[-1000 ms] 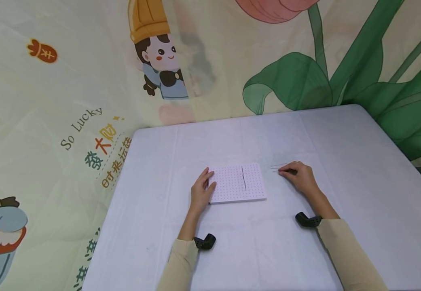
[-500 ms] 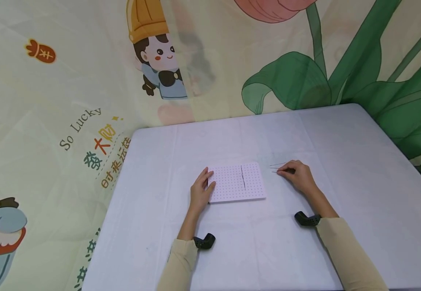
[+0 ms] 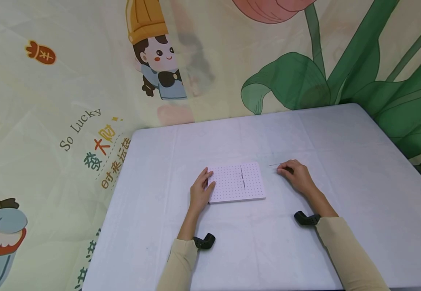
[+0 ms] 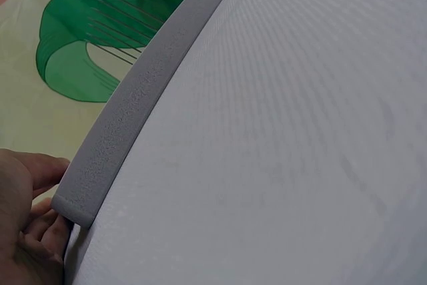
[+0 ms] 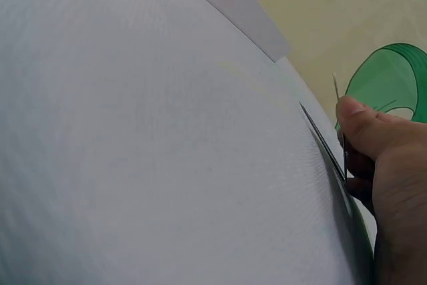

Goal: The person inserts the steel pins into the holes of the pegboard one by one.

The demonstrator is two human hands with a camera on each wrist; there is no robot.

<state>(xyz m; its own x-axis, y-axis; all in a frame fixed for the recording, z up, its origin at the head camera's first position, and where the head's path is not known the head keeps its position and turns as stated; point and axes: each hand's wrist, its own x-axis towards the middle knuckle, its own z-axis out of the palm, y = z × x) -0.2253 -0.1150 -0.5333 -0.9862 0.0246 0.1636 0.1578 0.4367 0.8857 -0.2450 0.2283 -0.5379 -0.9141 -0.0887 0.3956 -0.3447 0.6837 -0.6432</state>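
A white pegboard (image 3: pixel 225 186) with rows of small holes lies flat on the table. My left hand (image 3: pixel 200 193) grips its left end, with thumb and fingers around the corner in the left wrist view. Several thin needles (image 4: pixel 113 25) stand upright in a row from the board; from above they form one dark line. Right of the board, my right hand (image 3: pixel 298 177) pinches a thin metal needle (image 5: pixel 335 86) between thumb and fingers, its tip pointing up in the right wrist view. More needles (image 5: pixel 319 129) lie on the table under that hand, partly hidden by it.
A white cloth covers the table (image 3: pixel 246 250). Behind it hangs a printed curtain (image 3: pixel 214 60) with leaves and cartoon figures. A black wrist camera (image 3: pixel 204 241) sits on the left wrist, another black camera (image 3: pixel 306 218) on the right.
The nearest needle on the table has left its spot and is now in my right hand's fingers. My left hand and the pegboard have stayed put.
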